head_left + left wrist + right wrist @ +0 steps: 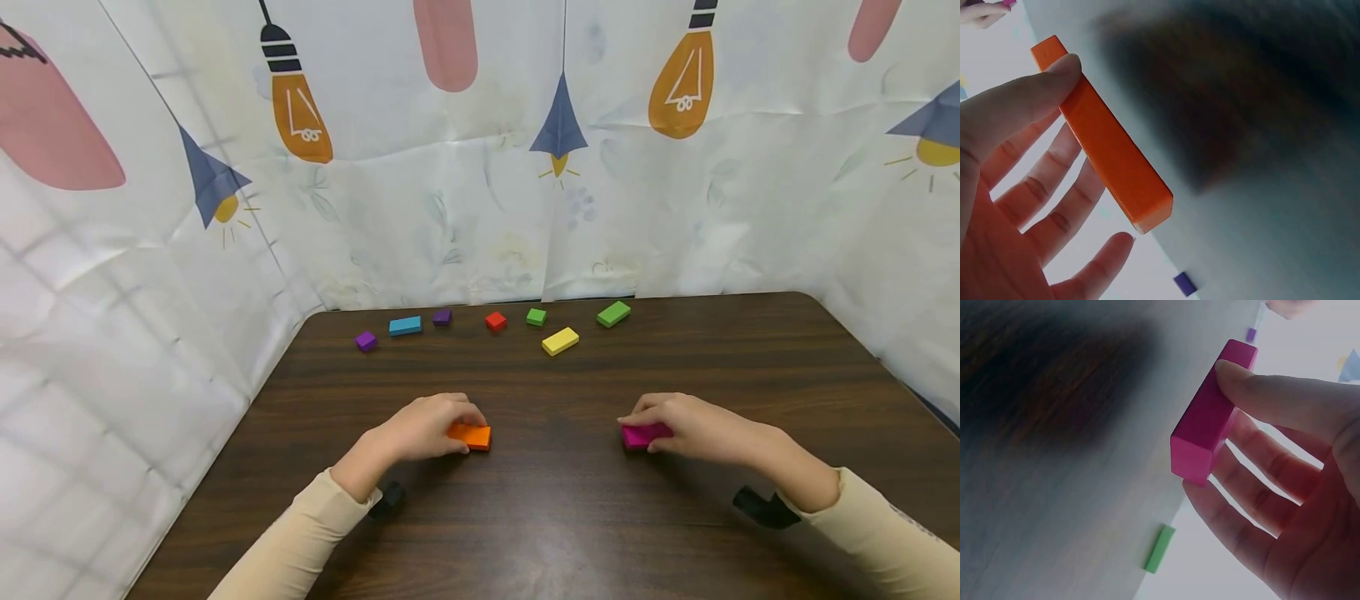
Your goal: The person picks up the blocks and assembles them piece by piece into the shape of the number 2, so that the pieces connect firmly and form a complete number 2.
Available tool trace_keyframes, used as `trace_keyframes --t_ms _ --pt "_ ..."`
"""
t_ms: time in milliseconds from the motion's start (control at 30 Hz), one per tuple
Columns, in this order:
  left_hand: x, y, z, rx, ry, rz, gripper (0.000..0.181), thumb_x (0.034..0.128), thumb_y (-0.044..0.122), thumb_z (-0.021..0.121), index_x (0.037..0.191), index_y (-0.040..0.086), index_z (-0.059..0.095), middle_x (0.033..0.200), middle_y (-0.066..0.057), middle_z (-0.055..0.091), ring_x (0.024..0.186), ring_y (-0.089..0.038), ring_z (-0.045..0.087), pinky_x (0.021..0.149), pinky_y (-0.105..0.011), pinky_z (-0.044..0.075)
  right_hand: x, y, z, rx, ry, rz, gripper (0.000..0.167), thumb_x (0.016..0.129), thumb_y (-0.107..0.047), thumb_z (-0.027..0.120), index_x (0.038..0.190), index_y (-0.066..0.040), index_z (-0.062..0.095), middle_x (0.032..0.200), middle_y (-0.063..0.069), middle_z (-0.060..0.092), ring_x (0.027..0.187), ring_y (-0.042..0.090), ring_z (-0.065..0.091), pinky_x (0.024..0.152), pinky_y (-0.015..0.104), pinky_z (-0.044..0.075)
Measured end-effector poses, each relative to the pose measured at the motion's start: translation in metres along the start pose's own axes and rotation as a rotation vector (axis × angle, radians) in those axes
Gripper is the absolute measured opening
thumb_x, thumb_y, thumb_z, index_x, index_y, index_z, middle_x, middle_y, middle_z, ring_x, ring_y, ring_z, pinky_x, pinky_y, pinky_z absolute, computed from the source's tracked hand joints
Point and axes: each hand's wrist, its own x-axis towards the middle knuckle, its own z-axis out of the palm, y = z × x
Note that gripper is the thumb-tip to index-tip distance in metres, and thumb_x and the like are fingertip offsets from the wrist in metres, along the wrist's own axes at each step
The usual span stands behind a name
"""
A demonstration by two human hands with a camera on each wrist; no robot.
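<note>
Toward the middle of the dark table, my left hand (427, 427) pinches an orange block (474, 437) between thumb and fingers. The left wrist view shows this long orange block (1110, 144) with the thumb across one face and the fingers behind it. To the right, my right hand (693, 427) holds a magenta block (643, 435) the same way. In the right wrist view the magenta block (1210, 412) has the thumb on its near face and fingertips at its far side. A gap of bare table separates the two held blocks.
Along the back of the wooden table (540, 517) lie a purple block (366, 341), a blue block (405, 326), a dark purple block (442, 317), a red block (496, 321), a small green block (536, 317), a yellow block (560, 341) and a longer green block (613, 313). Behind hangs a printed curtain (480, 200).
</note>
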Motion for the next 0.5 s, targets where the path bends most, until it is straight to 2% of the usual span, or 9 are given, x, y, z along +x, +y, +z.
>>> trace_keyframes --t_ms 233,500 --pt "0.003 0.008 0.005 0.002 -0.024 0.015 0.030 0.0867 0.012 0.084 0.115 0.014 0.074 0.108 0.004 0.065 0.099 -0.016 0.064 0.088 -0.039 0.054 0.003 -0.005 0.002 -0.001 0.007 -0.032 0.043 0.085 -0.008 0.084 0.127 -0.005 0.073 0.111 -0.002 0.064 0.100 0.020 0.064 0.081 0.036 0.057" --pt "0.006 0.015 0.010 0.017 -0.020 0.033 0.030 0.0868 0.015 0.084 0.115 0.015 0.074 0.108 0.005 0.065 0.098 -0.014 0.063 0.088 -0.037 0.054 0.005 -0.012 0.006 0.018 -0.005 -0.052 0.043 0.084 -0.008 0.085 0.124 -0.004 0.074 0.112 -0.001 0.067 0.102 0.022 0.066 0.081 0.035 0.058"
